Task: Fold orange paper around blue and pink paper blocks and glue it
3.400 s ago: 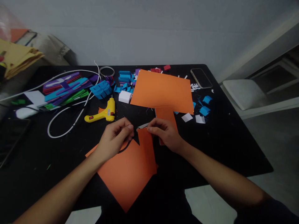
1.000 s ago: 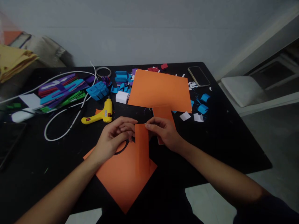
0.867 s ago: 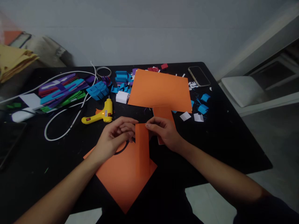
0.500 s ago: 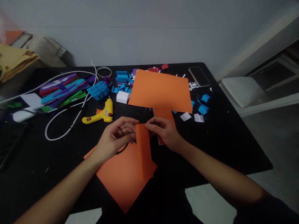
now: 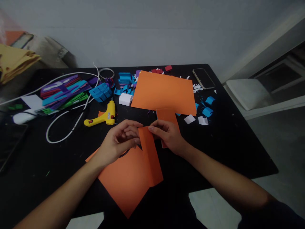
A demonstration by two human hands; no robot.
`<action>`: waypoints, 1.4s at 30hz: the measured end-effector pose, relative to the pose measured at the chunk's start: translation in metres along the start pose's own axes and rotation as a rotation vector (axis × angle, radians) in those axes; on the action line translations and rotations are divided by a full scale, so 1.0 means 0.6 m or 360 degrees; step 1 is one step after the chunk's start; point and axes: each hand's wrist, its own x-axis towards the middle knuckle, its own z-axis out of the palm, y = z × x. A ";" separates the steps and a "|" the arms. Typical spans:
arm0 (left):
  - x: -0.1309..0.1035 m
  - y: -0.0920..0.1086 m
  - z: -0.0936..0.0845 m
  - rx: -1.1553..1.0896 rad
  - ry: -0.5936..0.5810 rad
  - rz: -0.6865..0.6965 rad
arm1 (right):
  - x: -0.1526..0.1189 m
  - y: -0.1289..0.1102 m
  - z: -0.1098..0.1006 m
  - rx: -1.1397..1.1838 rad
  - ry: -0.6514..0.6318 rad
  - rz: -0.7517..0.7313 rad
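My left hand (image 5: pixel 118 141) and my right hand (image 5: pixel 168 135) pinch the top end of a narrow orange paper strip (image 5: pixel 150 159) from either side. The strip hangs down toward me, its lower end lying over the right edge of a cut orange sheet (image 5: pixel 125 183) on the black table (image 5: pixel 226 149). Under my left hand a dark loop, perhaps a scissors handle, just shows on the sheet. A short orange piece (image 5: pixel 168 115) lies behind my right hand.
A large orange sheet (image 5: pixel 164 92) lies at the back centre, a yellow glue gun (image 5: pixel 102 117) and white cable (image 5: pixel 69 127) to the left. Coloured paper strips (image 5: pixel 64 92), blue folded pieces (image 5: pixel 101 92), blue and white scraps (image 5: pixel 202 116) and a phone (image 5: pixel 203 79) are spread about.
The strip's lower end has swung to the right, off the middle of the sheet, over the last second. Both hands stay at its top end.
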 end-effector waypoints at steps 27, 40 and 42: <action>0.001 -0.005 0.003 0.0057 0.0080 -0.0061 | 0.000 -0.001 0.003 -0.0009 0.0012 -0.0012; 0.008 0.002 0.002 0.0041 0.0335 -0.0085 | -0.002 -0.001 -0.007 0.0051 -0.0210 -0.0059; 0.008 0.002 0.002 0.0033 0.0332 -0.0085 | -0.002 -0.003 -0.007 0.0016 -0.0208 -0.0057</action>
